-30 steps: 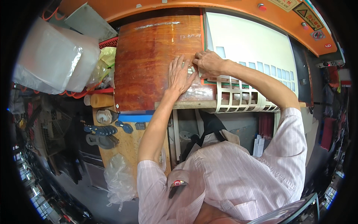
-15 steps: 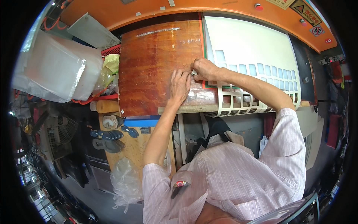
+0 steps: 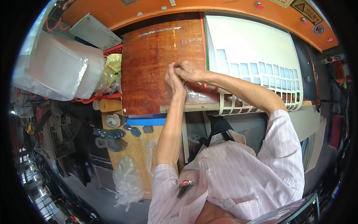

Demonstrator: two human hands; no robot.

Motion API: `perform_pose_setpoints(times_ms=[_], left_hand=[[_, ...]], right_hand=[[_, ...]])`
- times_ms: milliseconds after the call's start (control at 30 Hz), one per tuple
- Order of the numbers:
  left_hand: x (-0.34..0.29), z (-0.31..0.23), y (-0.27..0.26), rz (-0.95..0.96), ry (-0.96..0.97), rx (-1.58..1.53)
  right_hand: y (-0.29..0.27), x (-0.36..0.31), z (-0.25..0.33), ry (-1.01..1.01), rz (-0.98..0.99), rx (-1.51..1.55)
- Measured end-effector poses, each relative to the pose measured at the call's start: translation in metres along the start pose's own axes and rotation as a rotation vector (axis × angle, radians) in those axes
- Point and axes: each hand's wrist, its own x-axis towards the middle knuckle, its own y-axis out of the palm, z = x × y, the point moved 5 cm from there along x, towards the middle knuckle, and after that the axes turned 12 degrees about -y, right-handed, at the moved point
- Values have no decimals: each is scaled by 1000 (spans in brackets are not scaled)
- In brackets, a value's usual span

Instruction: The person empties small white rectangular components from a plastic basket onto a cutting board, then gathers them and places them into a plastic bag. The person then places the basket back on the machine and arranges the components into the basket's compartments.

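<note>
My left hand (image 3: 173, 79) and my right hand (image 3: 189, 71) meet over a reddish-brown wooden board (image 3: 149, 67). Their curled fingers press together, and whatever lies between them is hidden. Under my right forearm, a cream sheet with rows of rectangular cutouts (image 3: 253, 41) covers the right of the work surface. Its lattice-like front part hangs over the near edge, and pale blue shows through many of the openings. Clear tape (image 3: 201, 98) shines on the board's front right corner, near my wrists.
An orange machine frame (image 3: 194, 8) with a red button (image 3: 259, 5) spans the far side. Clear plastic bags (image 3: 56, 65) are piled at the left. Below the board, a wooden table (image 3: 141, 149) holds dark blue parts (image 3: 109, 133), a tape roll (image 3: 113, 120) and a crumpled bag (image 3: 128, 179).
Both hands have moved left across the board and come closer together. The small pale piece seen at my right fingertips before is now hidden from sight.
</note>
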Motion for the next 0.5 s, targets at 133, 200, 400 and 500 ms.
perform_pose_setpoints(times_ms=[133, 200, 400, 500], left_hand=[[19, 2, -3, 91, -205, -291], [26, 7, -6, 107, -264, -375], [35, 13, -21, 66, -331, -603], [32, 3, -29, 120, -286, -514]], right_hand=[[3, 5, 21, -218, -32, -106], [-9, 1, 23, -213, -105, -170], [-31, -38, 0, -61, 44, -639], [-13, -51, -21, -141, 126, -766]])
